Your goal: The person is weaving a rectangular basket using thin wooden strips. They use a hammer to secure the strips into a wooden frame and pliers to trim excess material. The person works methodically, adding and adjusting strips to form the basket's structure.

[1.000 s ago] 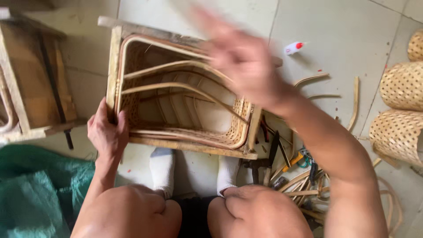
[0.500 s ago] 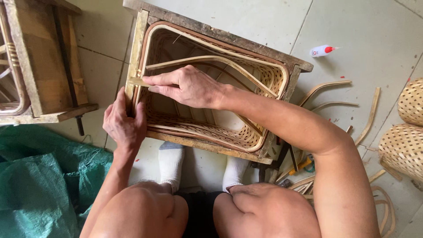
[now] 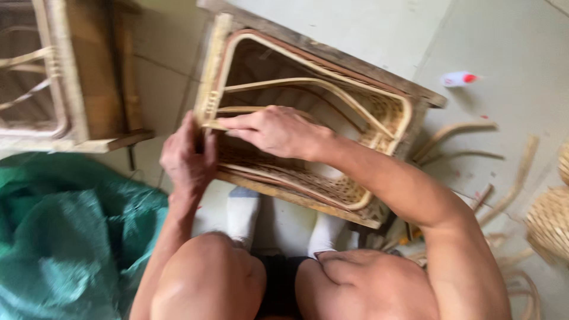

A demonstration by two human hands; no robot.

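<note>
You have a rectangular rattan basket frame [image 3: 308, 118] tipped on its side on the floor, its open mouth facing you, just beyond your white-socked feet. Pale cane lines its dark wooden rim, curved cane ribs cross inside, and woven cane fills its lower wall.

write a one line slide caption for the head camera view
Seated person's left hand grips the corner of a rattan-lined wooden frame while the right hand presses a cane strip inside it.
</note>
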